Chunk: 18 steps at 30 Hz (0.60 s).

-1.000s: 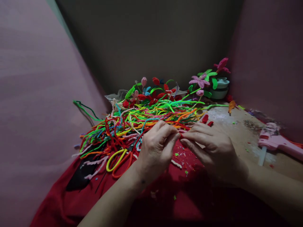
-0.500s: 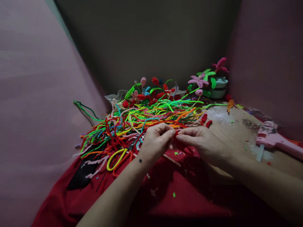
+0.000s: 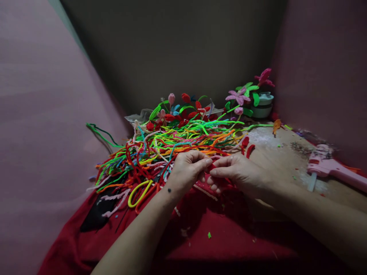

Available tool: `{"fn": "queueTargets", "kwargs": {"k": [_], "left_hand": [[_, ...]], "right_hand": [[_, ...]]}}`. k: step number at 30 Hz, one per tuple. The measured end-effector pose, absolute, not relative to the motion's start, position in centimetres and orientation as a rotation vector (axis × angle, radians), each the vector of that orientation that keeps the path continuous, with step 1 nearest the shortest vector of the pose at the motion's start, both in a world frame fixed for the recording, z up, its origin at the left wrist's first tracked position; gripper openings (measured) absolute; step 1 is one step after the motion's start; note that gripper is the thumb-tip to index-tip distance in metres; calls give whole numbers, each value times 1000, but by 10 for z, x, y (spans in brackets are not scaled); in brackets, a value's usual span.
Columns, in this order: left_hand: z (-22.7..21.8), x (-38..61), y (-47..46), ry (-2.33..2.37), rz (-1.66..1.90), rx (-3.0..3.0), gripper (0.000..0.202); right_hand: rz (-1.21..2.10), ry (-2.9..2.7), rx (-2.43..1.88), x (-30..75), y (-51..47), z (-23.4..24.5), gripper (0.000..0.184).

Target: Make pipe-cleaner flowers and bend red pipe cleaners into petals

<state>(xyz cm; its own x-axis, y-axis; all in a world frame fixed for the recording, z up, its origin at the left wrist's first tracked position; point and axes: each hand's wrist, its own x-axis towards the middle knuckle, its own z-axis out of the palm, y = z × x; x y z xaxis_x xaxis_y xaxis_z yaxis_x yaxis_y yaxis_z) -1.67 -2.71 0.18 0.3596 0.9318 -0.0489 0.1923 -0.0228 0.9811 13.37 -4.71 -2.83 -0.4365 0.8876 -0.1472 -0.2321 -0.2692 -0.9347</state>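
Observation:
In the middle of the head view, my left hand point(image 3: 187, 170) pinches a small piece of red pipe cleaner point(image 3: 211, 167) between thumb and forefinger. My right hand point(image 3: 239, 170) faces it from the other side, thumb and forefinger closed around the same red fuzzy piece. Most of this piece is hidden by the fingertips, so its shape is hard to make out. Just beyond both hands lies a big heap of coloured pipe cleaners point(image 3: 183, 135). Two red looped pieces point(image 3: 247, 145) rest right behind my right hand.
Scissors with yellow and orange handles point(image 3: 140, 194) lie left of my left forearm, near a flat black item point(image 3: 96, 215). A pink glue gun point(image 3: 329, 166) rests at right. Fuzzy flowers point(image 3: 239, 97) and a teal lidded pot point(image 3: 262, 107) stand behind. Red cloth point(image 3: 200, 229) covers the front.
The right hand's fingers have shifted slightly left and spread a bit under the red piece. The left hand stays nearly still. The whole view has drifted a little.

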Motion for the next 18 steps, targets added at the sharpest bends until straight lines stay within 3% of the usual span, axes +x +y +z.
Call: {"fn": "queueTargets", "kwargs": {"k": [8,11,15,18], "left_hand": [[-11,-18,-24,1202,890,1809,16],[-12,-14,-23,1142,919,1698,15],[-11,-10,-23,1026,1069,1350,21],[-14,-9,-23,908,909,1174,31]], "right_hand": [[1886,-1112,-954,131,-48,-31,11],[1885,-1095,-936,132,-46,-34,15],[1807,-889,-768,133,-39,-32,7],[1663,-721,-618,134,-34,-31,4]]}}
